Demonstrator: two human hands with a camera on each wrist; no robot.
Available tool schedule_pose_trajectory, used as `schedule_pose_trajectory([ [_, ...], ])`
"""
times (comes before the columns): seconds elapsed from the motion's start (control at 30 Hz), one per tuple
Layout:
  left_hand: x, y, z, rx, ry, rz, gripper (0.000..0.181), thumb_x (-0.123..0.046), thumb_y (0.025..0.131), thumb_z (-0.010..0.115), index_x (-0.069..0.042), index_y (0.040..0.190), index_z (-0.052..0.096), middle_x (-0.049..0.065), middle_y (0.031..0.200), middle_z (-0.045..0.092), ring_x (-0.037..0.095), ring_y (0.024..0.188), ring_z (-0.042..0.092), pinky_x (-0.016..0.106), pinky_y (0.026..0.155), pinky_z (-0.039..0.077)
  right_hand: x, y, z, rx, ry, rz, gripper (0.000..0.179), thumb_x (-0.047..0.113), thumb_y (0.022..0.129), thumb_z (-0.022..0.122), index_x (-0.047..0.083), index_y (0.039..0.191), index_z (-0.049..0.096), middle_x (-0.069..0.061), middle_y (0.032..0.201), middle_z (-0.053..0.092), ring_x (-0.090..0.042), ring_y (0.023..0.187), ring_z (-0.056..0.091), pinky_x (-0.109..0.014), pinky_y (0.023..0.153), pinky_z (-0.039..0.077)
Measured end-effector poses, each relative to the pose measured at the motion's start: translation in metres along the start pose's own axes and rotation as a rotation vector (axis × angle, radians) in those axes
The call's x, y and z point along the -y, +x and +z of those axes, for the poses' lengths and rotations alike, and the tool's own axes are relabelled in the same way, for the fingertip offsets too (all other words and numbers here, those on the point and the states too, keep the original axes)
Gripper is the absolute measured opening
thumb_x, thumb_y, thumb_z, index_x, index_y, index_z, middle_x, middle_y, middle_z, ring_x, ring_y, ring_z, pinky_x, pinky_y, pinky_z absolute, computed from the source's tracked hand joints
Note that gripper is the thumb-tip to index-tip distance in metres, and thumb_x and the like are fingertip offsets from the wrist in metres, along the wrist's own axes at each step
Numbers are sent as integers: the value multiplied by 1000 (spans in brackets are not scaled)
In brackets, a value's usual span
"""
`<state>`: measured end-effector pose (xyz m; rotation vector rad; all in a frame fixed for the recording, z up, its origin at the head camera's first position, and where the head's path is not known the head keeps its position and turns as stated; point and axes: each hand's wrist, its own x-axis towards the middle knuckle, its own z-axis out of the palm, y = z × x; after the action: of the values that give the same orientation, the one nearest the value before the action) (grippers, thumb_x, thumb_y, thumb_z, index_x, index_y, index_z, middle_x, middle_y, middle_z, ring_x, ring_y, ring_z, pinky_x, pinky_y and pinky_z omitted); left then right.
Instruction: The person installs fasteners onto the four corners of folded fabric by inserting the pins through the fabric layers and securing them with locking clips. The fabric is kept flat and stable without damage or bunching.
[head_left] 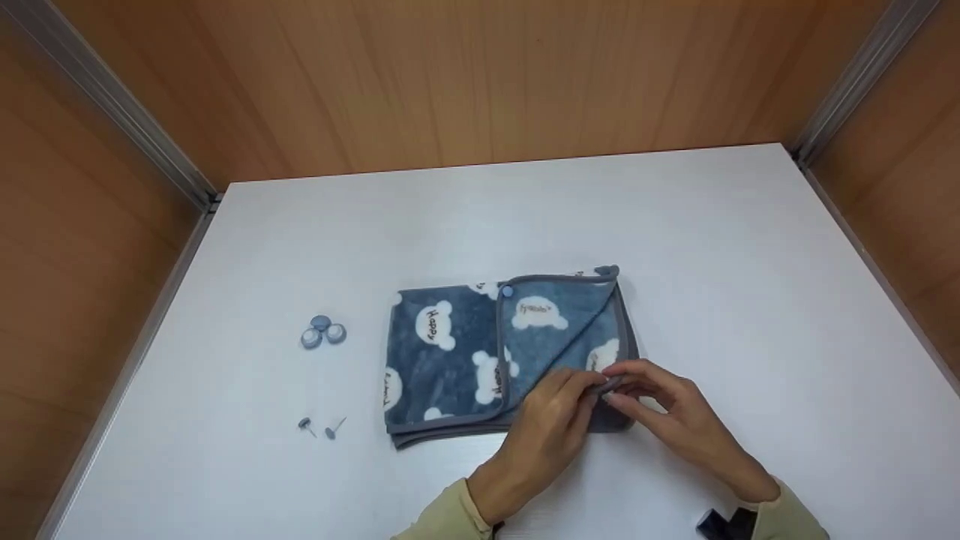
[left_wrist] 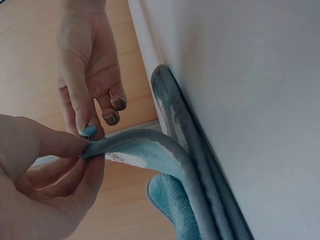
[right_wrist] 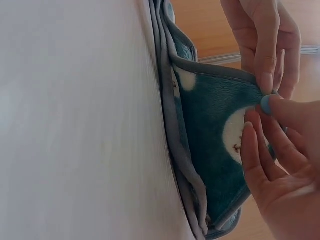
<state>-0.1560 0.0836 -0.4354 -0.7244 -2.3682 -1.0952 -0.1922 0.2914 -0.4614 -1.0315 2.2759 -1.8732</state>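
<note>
A folded blue fleece blanket (head_left: 442, 375) with white bear heads and grey binding lies on the table. My left hand (head_left: 551, 420) pinches its lifted near right corner between thumb and fingers. At that same corner, my right hand (head_left: 679, 420) holds a small blue-headed pin (right_wrist: 265, 104) between thumb and index finger. In the left wrist view the blue pin head (left_wrist: 89, 131) sits right above the grey edge; its tip is hidden. A round blue button-like fastener (head_left: 508, 291) sits on the blanket near its far edge.
To the left on the white table (head_left: 225, 300) lies a cluster of three round blue caps (head_left: 321, 322). Nearer to me are two blue-headed pins (head_left: 331, 433) with thin shafts. A dark object (head_left: 712, 523) shows by the right sleeve. Wooden panels (head_left: 480, 82) enclose the table.
</note>
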Motion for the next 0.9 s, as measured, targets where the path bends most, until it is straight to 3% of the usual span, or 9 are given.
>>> schedule_pose_trajectory([
  [0.2,-1,0,-1,60,15,-7,14,1,97,67,-2,111,69,7,103,69,16,97,68,22,88,53,2,0,-1,-41,-37,33,32,-11,93,67,5,121,67,-9,113,70,-16,103,70,-25,84,57],
  [0.47,-2,-1,-3,76,17,-6,14,0,97,69,-3,111,70,6,102,68,15,96,67,18,87,52,3,-1,-2,-35,-35,65,30,-8,94,68,5,121,66,-8,113,69,-16,105,70,-25,85,57],
  [0.77,4,-10,-13,26,48,-34,13,-5,95,73,-6,108,70,4,98,66,12,88,66,19,77,53,1,-1,-2,-40,-21,54,31,-10,92,69,4,120,66,-10,111,68,-16,103,69,-25,84,57],
  [0.9,9,-13,-20,16,75,-80,13,-5,95,73,-5,108,71,5,98,67,14,87,67,22,74,55,0,-1,-3,-37,-22,39,32,-12,91,69,4,119,66,-11,110,68,-16,102,69,-25,83,57],
])
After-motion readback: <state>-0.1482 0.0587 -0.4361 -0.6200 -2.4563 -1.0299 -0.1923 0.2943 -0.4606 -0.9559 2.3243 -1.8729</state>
